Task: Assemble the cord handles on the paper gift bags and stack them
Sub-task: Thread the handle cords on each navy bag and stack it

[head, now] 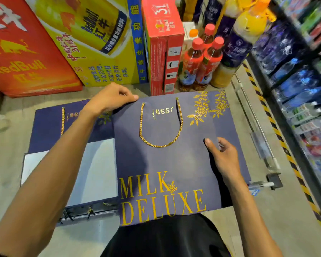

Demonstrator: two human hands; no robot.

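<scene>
Over a black-clothed lap (165,238), the left hand (109,98) pinches the top corner of a flat navy paper gift bag (161,164) and the right hand (223,156) grips its side edge.

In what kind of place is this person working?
Probably a grocery shop: red and yellow Red Bull cardboard cartons stand behind the dark blue paper gift bag, red-capped plastic drink bottles beside them, and shelves of packaged drinks on the right.
</scene>
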